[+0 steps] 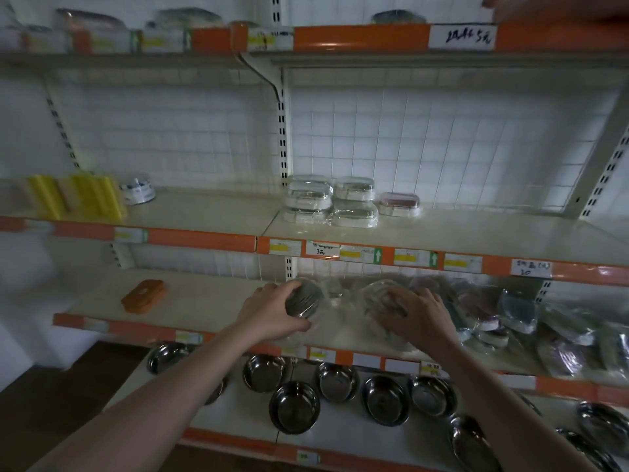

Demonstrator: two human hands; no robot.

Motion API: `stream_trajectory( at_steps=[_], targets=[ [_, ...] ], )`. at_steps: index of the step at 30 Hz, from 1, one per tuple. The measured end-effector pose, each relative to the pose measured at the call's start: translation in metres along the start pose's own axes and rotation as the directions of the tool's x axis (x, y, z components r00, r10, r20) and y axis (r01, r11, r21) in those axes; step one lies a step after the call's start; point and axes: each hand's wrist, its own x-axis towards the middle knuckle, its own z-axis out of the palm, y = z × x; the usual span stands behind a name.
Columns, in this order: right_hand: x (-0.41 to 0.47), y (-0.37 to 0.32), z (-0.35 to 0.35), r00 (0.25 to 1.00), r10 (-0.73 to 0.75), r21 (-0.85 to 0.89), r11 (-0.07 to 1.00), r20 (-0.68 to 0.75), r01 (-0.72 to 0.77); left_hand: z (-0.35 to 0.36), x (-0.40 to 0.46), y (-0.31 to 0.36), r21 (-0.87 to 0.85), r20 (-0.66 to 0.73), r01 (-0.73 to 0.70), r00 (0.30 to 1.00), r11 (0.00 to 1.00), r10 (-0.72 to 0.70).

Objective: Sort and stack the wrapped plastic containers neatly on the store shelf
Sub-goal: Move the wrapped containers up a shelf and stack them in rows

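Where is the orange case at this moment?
In the head view, the orange case lies alone on the left part of the shelf where the hands work, left of the left hand, above the steel bowls.

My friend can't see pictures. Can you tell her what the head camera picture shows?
A person's left hand grips a grey wrapped container on a store shelf while the right hand rests on another wrapped container. Neat white stacks sit one shelf up; steel bowls below.
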Motion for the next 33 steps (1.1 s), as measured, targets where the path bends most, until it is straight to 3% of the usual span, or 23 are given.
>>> stream_trajectory(
  at_steps=[11, 24, 33],
  targets=[
    [0.063, -0.021, -0.053, 0.992, -0.094, 0.101, 0.99, -0.08, 0.102, -0.053, 0.034, 0.007, -0.066, -0.113, -0.058, 0.992, 0.996, 0.051],
    [0.22, 0.032, -0.059, 0.969, -0.24, 0.12, 0.962, -0.064, 0.246, -0.062, 0.155, 0.03, -0.01, -0.194, 0.079, 0.978, 0.997, -0.079],
    [0.28, 0.03, -0.059, 0.946, -0.322, 0.134, 0.937, -0.033, 0.323, -0.063, 0.188, 0.024, 0.015, -0.18, 0.1, 0.979, 0.995, -0.096]
  ],
)
